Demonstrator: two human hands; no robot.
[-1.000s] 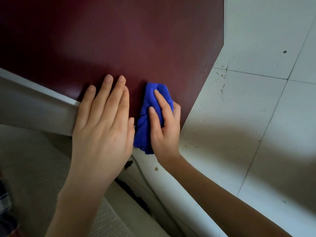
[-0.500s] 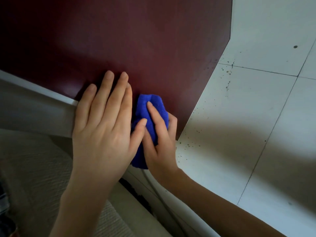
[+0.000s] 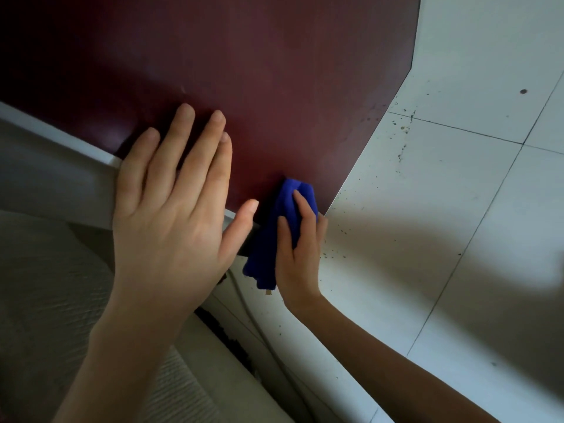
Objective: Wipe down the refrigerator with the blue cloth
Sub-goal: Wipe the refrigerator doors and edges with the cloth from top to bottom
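The refrigerator's dark maroon side panel [image 3: 244,71] fills the top of the view. My left hand [image 3: 171,221] lies flat against it near its left edge, fingers straight and thumb spread out. My right hand [image 3: 300,264] holds the bunched blue cloth [image 3: 271,248] against the panel's lower right corner, with two fingers lying over the cloth. The cloth's lower end hangs past the panel's edge, beside my left thumb.
A white and grey edge of the refrigerator [image 3: 55,178] runs along the left. White floor tiles [image 3: 442,209], speckled with dark crumbs near the appliance, lie to the right. A thin cable [image 3: 259,325] and a dark gap run below the hands.
My right hand has slid the cloth down the panel to its lower corner. My left hand stays flat on the panel, and its thumb has spread outward.
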